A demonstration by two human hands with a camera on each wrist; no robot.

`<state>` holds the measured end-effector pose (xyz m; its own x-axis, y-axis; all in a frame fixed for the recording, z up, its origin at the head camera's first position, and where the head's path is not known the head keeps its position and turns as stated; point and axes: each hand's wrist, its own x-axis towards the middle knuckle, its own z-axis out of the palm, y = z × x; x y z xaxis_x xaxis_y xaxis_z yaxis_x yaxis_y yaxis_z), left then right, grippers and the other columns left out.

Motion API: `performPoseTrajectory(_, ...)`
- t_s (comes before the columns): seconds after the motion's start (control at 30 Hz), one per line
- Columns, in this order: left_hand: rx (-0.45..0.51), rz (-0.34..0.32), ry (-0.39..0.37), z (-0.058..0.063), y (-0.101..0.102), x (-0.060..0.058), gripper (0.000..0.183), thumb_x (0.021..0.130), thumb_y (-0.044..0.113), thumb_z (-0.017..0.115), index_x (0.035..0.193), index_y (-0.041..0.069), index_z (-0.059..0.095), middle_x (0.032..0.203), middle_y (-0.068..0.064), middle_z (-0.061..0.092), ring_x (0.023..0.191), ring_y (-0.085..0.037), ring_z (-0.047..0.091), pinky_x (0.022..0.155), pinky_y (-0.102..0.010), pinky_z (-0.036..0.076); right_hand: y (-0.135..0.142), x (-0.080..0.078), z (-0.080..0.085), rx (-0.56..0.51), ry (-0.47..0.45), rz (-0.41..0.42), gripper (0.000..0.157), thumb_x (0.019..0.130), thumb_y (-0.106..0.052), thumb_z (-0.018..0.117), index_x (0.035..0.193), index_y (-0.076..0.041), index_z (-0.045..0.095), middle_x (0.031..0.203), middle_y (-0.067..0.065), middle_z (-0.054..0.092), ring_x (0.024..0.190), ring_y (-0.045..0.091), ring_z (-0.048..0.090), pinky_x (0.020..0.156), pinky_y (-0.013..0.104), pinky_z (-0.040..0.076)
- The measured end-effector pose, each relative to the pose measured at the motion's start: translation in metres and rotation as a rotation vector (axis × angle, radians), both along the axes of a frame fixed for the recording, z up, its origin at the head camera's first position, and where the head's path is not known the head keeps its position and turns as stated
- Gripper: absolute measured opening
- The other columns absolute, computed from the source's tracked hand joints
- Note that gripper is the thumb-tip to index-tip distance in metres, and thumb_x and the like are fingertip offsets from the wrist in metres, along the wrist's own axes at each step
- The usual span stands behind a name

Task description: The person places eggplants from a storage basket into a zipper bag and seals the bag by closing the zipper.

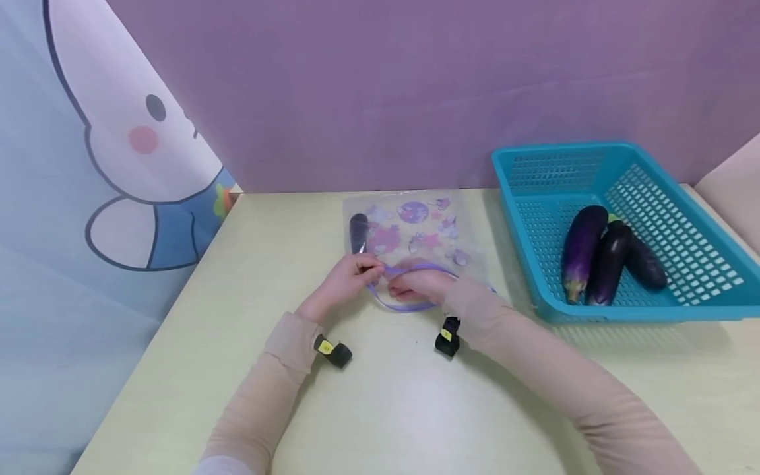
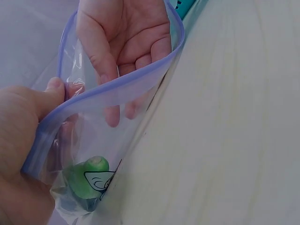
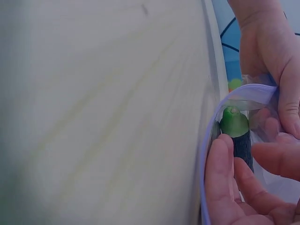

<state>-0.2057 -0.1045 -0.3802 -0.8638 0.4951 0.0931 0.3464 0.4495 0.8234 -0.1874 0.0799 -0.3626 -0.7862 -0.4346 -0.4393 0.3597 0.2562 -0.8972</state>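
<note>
A clear plastic zip bag (image 1: pixel 472 254) with purple and pink printed figures lies flat on the table, its purple-edged mouth spread toward me. Inside, at its left side, is a dark eggplant (image 1: pixel 359 231); the green stem end (image 2: pixel 86 180) shows through the plastic in the left wrist view. My left hand (image 1: pixel 350 276) pinches the left side of the bag's rim between thumb and fingers. Through the mouth reaches my right hand (image 1: pixel 423 284), fingers loosely extended, with its fingertips inside. In the right wrist view the right fingers (image 3: pixel 218 173) are near the eggplant; contact is unclear.
On the right stands a turquoise plastic basket (image 1: pixel 629 315) holding three eggplants (image 1: pixel 580 247). A purple backdrop (image 1: pixel 380 99) rises behind the pale table (image 1: pixel 380 409), and a printed blue curtain (image 1: pixel 71 363) hangs on the left.
</note>
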Motion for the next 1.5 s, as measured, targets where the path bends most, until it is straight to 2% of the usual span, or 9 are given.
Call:
performPoseTrajectory(0.1, -0.002, -0.003, -0.007, -0.001, 0.0, 0.0, 0.017, 0.093, 0.007, 0.057, 0.099, -0.003, 0.07, 0.083, -0.01, 0.061, 0.071, -0.01, 0.051, 0.068, -0.023, 0.044, 0.003, 0.003, 0.0, 0.007, -0.005, 0.003, 0.041, 0.096, -0.001, 0.045, 0.135, 0.011, 0.038, 0.125, 0.03, 0.054, 0.106, 0.03, 0.06, 0.098, 0.036, 0.046)
performPoseTrajectory(0.27, -0.008, -0.012, 0.003, -0.001, 0.001, -0.001, 0.016, 0.093, 0.007, 0.057, 0.097, -0.003, 0.07, 0.08, -0.009, 0.06, 0.07, -0.01, 0.049, 0.066, -0.022, 0.043, 0.008, 0.008, 0.002, 0.073, -0.01, 0.03, 0.038, 0.097, -0.008, 0.047, 0.132, 0.008, 0.043, 0.132, 0.026, 0.051, 0.123, 0.034, 0.051, 0.101, 0.036, 0.044)
performPoseTrajectory(0.37, -0.013, -0.003, 0.003, 0.001, 0.002, 0.0, 0.016, 0.093, 0.007, 0.057, 0.096, -0.002, 0.069, 0.079, -0.009, 0.06, 0.069, -0.01, 0.049, 0.065, -0.022, 0.042, 0.011, 0.01, 0.006, 0.152, 0.043, 0.093, 0.033, 0.096, -0.012, 0.051, 0.125, 0.006, 0.051, 0.125, 0.021, 0.057, 0.118, 0.031, 0.055, 0.098, 0.035, 0.046)
performPoseTrajectory(0.5, -0.01, 0.005, -0.002, 0.002, 0.002, 0.001, 0.016, 0.093, 0.008, 0.057, 0.095, -0.003, 0.069, 0.079, -0.009, 0.059, 0.069, -0.01, 0.048, 0.065, -0.022, 0.042, 0.015, 0.013, 0.012, 0.255, 0.154, 0.175, 0.026, 0.092, -0.012, 0.056, 0.112, 0.004, 0.061, 0.103, 0.012, 0.065, 0.096, 0.02, 0.061, 0.088, 0.03, 0.051)
performPoseTrajectory(0.7, 0.004, 0.003, -0.011, 0.002, 0.002, 0.0, 0.016, 0.094, 0.008, 0.057, 0.094, -0.003, 0.069, 0.078, -0.009, 0.058, 0.07, -0.012, 0.048, 0.066, -0.023, 0.041, 0.02, 0.016, 0.018, 0.331, 0.253, 0.237, 0.023, 0.09, -0.012, 0.057, 0.106, 0.001, 0.066, 0.082, 0.003, 0.062, 0.075, 0.011, 0.055, 0.074, 0.023, 0.048)
performPoseTrajectory(0.9, -0.013, 0.016, -0.018, 0.0, 0.003, -0.001, 0.017, 0.094, 0.009, 0.056, 0.095, -0.002, 0.069, 0.078, -0.006, 0.058, 0.07, -0.012, 0.048, 0.066, -0.023, 0.042, 0.028, 0.016, 0.017, 0.352, 0.286, 0.266, 0.025, 0.092, -0.017, 0.057, 0.108, 0.0, 0.065, 0.085, 0.004, 0.062, 0.078, 0.013, 0.055, 0.077, 0.024, 0.047)
performPoseTrajectory(1.03, -0.019, 0.02, -0.015, 0.0, 0.002, -0.001, 0.017, 0.094, 0.009, 0.056, 0.095, -0.001, 0.069, 0.079, -0.007, 0.059, 0.07, -0.013, 0.048, 0.066, -0.023, 0.041, 0.033, 0.017, 0.02, 0.427, 0.356, 0.328, 0.025, 0.092, -0.022, 0.057, 0.107, -0.004, 0.067, 0.093, 0.004, 0.066, 0.085, 0.014, 0.056, 0.083, 0.028, 0.046)
performPoseTrajectory(1.23, -0.019, 0.02, -0.014, 0.001, 0.003, -0.001, 0.017, 0.094, 0.009, 0.056, 0.095, -0.001, 0.07, 0.08, -0.008, 0.06, 0.07, -0.013, 0.048, 0.066, -0.024, 0.042, 0.04, 0.019, 0.028, 0.478, 0.403, 0.414, 0.024, 0.094, -0.025, 0.055, 0.105, -0.008, 0.067, 0.095, 0.004, 0.065, 0.085, 0.014, 0.053, 0.078, 0.029, 0.044)
performPoseTrajectory(1.5, -0.021, 0.025, -0.03, 0.0, 0.003, 0.0, 0.017, 0.094, 0.009, 0.056, 0.096, -0.001, 0.07, 0.079, -0.007, 0.059, 0.07, -0.013, 0.048, 0.065, -0.022, 0.041, 0.049, 0.025, 0.039, 0.467, 0.413, 0.412, 0.031, 0.095, -0.026, 0.054, 0.115, -0.005, 0.064, 0.113, 0.007, 0.064, 0.102, 0.02, 0.054, 0.092, 0.039, 0.044)
